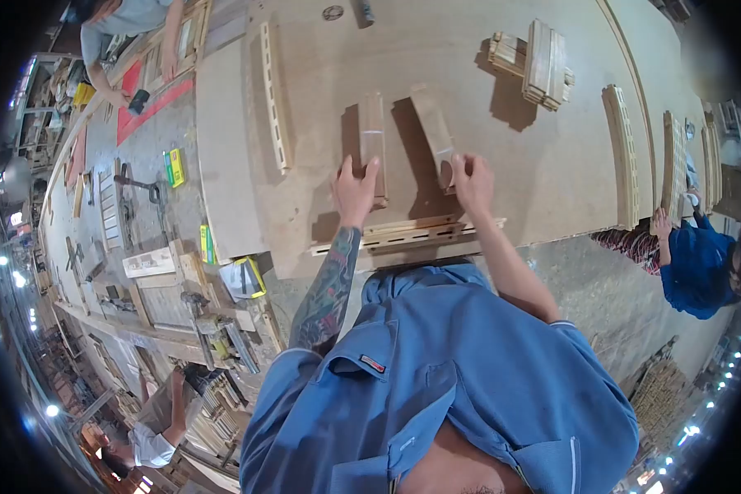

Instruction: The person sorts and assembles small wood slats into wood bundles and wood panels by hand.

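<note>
My left hand [356,191] is at the near end of a bundle of wooden strips [372,136], with its fingers and thumb closed on it. A light band crosses the bundle's middle. To the right, my right hand [474,188] has its fingers curled on the near end of a second strip bundle [430,119], which leans at a slant and casts a dark shadow. Several slotted wooden rails [412,235] lie along the near table edge, just in front of me.
A stack of short wooden pieces [545,66] lies at the back right. More slotted rails stand at the left [274,99] and right [622,156] of the worktable [321,58]. Co-workers are at the upper left [132,20] and far right [700,267].
</note>
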Demonstrator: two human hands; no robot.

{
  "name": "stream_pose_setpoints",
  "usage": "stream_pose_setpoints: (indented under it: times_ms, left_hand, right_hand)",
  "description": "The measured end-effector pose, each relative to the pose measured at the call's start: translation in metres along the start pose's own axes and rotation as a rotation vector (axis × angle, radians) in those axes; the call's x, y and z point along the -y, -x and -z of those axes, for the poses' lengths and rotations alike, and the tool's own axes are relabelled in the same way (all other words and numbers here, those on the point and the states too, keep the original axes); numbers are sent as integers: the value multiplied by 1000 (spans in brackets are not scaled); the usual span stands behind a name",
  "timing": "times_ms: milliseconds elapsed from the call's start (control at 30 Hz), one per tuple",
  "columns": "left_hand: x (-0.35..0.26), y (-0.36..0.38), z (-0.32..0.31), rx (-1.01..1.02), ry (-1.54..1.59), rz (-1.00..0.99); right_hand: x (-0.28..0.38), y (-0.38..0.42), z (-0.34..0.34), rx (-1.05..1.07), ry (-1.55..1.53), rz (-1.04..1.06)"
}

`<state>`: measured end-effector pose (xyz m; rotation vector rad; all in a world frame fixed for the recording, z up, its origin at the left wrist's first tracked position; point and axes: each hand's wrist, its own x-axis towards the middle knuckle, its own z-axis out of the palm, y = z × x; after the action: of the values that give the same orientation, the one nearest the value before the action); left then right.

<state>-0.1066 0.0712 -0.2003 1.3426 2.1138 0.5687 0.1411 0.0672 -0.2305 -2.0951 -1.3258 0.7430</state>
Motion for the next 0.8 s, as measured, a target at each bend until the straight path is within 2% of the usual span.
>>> stream_pose_setpoints:
  times_ms: [167, 233, 333, 367, 433, 500, 567, 600, 633, 667, 700, 733, 767, 800]
  left_hand:
    - [-15, -38, -18, -11, -2, -66]
    - [-23, -46, -34, 138, 10, 7]
    - [-31, -45, -39, 153, 139, -10]
    - [-29, -47, -37, 156, 143, -13]
    - [-14, -51, -25, -62, 318, -56]
    - [3, -59, -19, -66, 319, -10]
    - [14, -64, -24, -238, 2, -41]
    - [12, -62, -31, -240, -4, -35]
    - [7, -57, -40, -280, 8, -97]
    - [6, -54, -46, -317, 17, -159]
    - [5, -54, -42, -316, 8, -154]
    - [3, -56, -33, -211, 205, -99]
    - [2, -55, -23, -103, 400, -37]
    - [4, -54, -11, -171, 406, -77]
  right_hand:
    - [50, -18, -24, -83, 206, 61]
    - [62, -18, -43, -89, 288, 46]
    - [70, -18, -59, 40, -1, 52]
    - [68, -21, -56, 35, 3, 52]
    - [58, -27, -45, 106, -74, -64]
    - [49, -30, -35, 69, 25, -79]
    - [43, -36, -34, -97, 184, -66]
    - [48, -39, -36, 22, 163, -151]
    - [50, -39, -42, 31, 161, -150]
    - [50, -35, -50, -33, 101, -56]
    - [48, -32, -54, -97, 40, 36]
    - [48, -30, -46, -84, -125, -55]
    - [45, -30, -35, -73, -124, -61]
    - [43, -32, -22, -107, -89, -68]
